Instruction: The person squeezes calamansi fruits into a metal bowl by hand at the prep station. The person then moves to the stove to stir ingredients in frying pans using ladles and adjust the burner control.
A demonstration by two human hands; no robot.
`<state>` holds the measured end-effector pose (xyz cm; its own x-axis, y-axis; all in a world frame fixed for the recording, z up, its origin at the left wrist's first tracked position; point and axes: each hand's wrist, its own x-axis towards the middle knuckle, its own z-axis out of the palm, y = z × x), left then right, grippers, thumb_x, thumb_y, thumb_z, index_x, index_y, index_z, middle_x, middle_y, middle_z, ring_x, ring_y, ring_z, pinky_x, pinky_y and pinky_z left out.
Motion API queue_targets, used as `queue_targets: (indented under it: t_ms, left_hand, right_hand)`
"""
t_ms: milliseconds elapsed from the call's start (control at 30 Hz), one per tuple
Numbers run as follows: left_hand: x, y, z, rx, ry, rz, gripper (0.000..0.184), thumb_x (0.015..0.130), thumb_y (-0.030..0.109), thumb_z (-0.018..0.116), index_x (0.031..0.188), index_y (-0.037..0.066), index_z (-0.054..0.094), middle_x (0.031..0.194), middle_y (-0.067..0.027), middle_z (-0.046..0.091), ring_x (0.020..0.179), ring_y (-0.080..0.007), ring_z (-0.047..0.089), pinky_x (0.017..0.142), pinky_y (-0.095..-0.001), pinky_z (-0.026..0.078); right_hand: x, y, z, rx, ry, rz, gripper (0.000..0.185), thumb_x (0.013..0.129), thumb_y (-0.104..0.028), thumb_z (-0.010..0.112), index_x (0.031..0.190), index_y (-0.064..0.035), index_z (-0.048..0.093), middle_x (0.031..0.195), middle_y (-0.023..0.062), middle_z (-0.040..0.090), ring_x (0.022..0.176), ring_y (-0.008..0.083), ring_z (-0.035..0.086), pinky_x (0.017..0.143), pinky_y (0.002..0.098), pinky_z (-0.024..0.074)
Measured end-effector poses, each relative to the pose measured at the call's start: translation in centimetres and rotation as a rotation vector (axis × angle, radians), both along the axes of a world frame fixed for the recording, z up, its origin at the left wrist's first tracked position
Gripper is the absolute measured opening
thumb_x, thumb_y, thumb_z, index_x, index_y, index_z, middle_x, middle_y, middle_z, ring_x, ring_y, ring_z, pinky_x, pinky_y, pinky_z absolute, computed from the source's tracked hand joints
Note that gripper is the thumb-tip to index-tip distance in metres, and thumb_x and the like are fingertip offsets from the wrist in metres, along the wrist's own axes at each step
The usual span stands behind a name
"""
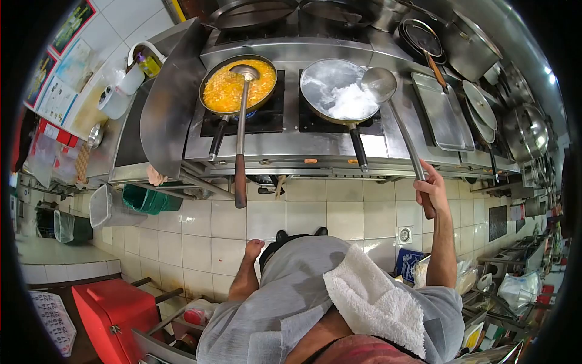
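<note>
My right hand (431, 185) is wrapped round the wooden handle of a long metal ladle (405, 132). The ladle's bowl lies over the right rim of a frying pan (315, 82) holding a white, fluffy-looking heap (353, 100); I cannot tell what it is. Low beside my body, my left hand (254, 249) is curled closed, with nothing visible in it. To the left, another frying pan (219, 113) holds chunky orange-yellow food (224, 85) over a blue flame. A second ladle (240, 136) rests in that food, its wooden handle hanging past the stove edge.
A metal tray (445, 115) and stacked pans lie right of the burners. Dark pans (251, 13) stand along the back. A curved metal shield (173, 97) borders the stove's left side. Below it are a green bin (154, 199) and a clear tub (109, 206). White cloth (376, 297) hangs over me.
</note>
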<state>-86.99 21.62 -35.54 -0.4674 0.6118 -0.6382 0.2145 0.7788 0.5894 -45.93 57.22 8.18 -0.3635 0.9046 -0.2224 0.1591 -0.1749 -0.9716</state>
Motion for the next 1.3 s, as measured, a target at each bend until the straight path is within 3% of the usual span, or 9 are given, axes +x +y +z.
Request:
queue_targets:
  t_ms: [433,700,800,967,1067,1133,1167,1233,1300]
  left_hand:
    - [-0.3,1.5,-0.6,0.014,0.013,-0.064,0.043,0.075,0.038,0.059,0.097,0.001,0.063,0.101,-0.0164,0.062,0.096,-0.0299,0.057,0.085,-0.0365,0.044]
    - [-0.8,1.3,-0.7,0.005,0.0,-0.061,0.043,0.075,0.038,0.06,0.097,0.002,0.063,0.1,-0.0163,0.063,0.095,-0.0288,0.059,0.084,-0.0352,0.045]
    - [-0.7,0.8,-0.3,0.024,0.008,-0.031,0.043,0.075,0.038,0.06,0.097,0.002,0.063,0.099,-0.0164,0.063,0.094,-0.0289,0.059,0.084,-0.0352,0.046]
    - [-1.0,-0.3,-0.3,0.013,-0.041,0.035,0.044,0.075,0.038,0.061,0.098,0.0,0.063,0.098,-0.0169,0.063,0.093,-0.0299,0.059,0.083,-0.0359,0.046]
    - [-1.1,-0.9,0.1,-0.027,-0.043,-0.009,0.045,0.074,0.038,0.061,0.098,0.0,0.063,0.098,-0.0177,0.063,0.093,-0.0311,0.059,0.082,-0.0367,0.046]
    - [-0.9,-1.6,-0.4,0.062,0.112,0.027,0.034,0.074,0.033,0.061,0.086,0.001,0.065,0.082,-0.015,0.065,0.079,-0.0252,0.061,0.073,-0.0349,0.047]
    - [-1.0,-1.9,-0.6,0.063,0.116,0.07,0.034,0.074,0.033,0.061,0.086,0.001,0.065,0.082,-0.015,0.065,0.079,-0.0252,0.061,0.073,-0.0349,0.047]
    - [-1.3,-2.0,-0.5,0.061,0.069,0.013,0.047,0.073,0.04,0.06,0.097,0.0,0.063,0.097,-0.0194,0.063,0.095,-0.0333,0.058,0.082,-0.0375,0.046]
    - [-1.5,-2.0,0.1,0.076,0.014,0.074,0.047,0.073,0.04,0.059,0.096,0.0,0.062,0.099,-0.0196,0.062,0.096,-0.0336,0.058,0.084,-0.0373,0.045]
  right_hand:
    - [-1.5,-4.7,1.6,-0.261,0.234,0.015,0.062,0.068,0.006,0.056,0.128,-0.0014,0.042,0.063,0.0066,0.051,0.036,0.0115,0.045,0.031,0.0229,0.0354]
    - [-4.7,-5.4,2.0,-0.288,0.193,0.099,0.061,0.07,0.005,0.058,0.128,-0.0013,0.04,0.065,0.0069,0.052,0.038,0.0133,0.047,0.033,0.025,0.0342]
    - [-6.1,-5.4,2.4,-0.301,0.196,0.062,0.058,0.07,0.002,0.057,0.126,-0.0019,0.043,0.064,0.0076,0.051,0.037,0.0123,0.047,0.032,0.0217,0.0344]
    - [-6.6,-4.8,3.1,-0.459,0.538,0.034,0.047,0.075,0.002,0.054,0.121,-0.0037,0.048,0.066,0.0106,0.053,0.036,0.0133,0.046,0.031,0.024,0.0331]
    - [-7.5,-5.3,5.6,-0.463,0.601,0.057,0.045,0.078,0.001,0.049,0.123,-0.0027,0.046,0.072,0.0125,0.052,0.038,0.0124,0.046,0.03,0.0226,0.0351]
    - [-8.6,-5.6,8.0,-0.465,0.615,0.079,0.042,0.079,0.0,0.051,0.121,-0.0027,0.048,0.076,0.0136,0.054,0.041,0.013,0.049,0.033,0.0224,0.0367]
    - [-9.4,-5.8,9.1,-0.44,0.565,0.059,0.044,0.078,0.001,0.05,0.121,-0.001,0.046,0.075,0.0131,0.054,0.039,0.0131,0.048,0.031,0.0225,0.0363]
    - [-11.8,-5.9,10.9,-0.373,0.544,0.118,0.045,0.076,0.003,0.048,0.121,0.0006,0.045,0.073,0.012,0.053,0.036,0.0128,0.046,0.029,0.0224,0.0351]
    - [-14.5,-5.6,12.1,-0.313,0.548,0.204,0.046,0.075,0.002,0.049,0.12,0.0016,0.044,0.071,0.0113,0.052,0.034,0.0122,0.045,0.027,0.0223,0.0344]
